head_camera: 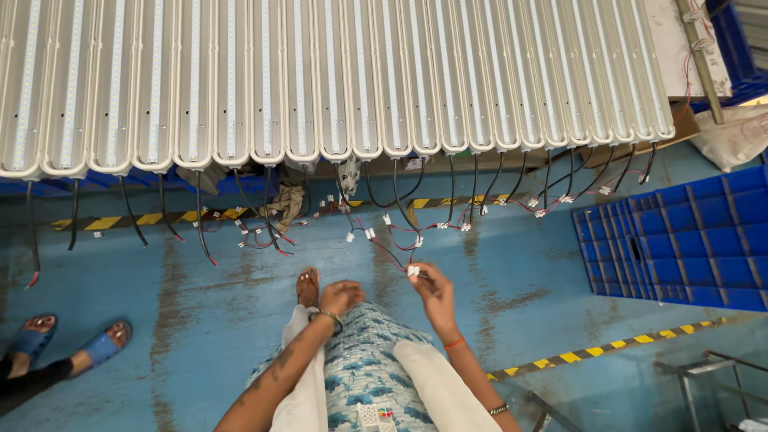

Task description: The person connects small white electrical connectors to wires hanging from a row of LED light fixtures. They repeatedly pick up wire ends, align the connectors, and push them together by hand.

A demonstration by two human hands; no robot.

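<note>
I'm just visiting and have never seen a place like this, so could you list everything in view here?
Long light fittings: a row of about seventeen, pale silver-white, side by side across the top.
Cables: many, black and red with small white plugs, hanging from the fittings' ends.
Floor: one, worn blue, with yellow-black striped tape.
Plastic crate: one, blue, ribbed, at right.
Metal frame: one, grey, bottom right.
Another person's feet: two, in blue sandals, at left.
Own foot: one showing, in a sandal, centre.
Left hand: closed, beside the wires.
Right hand: pinching a white plug on a red wire.
</note>
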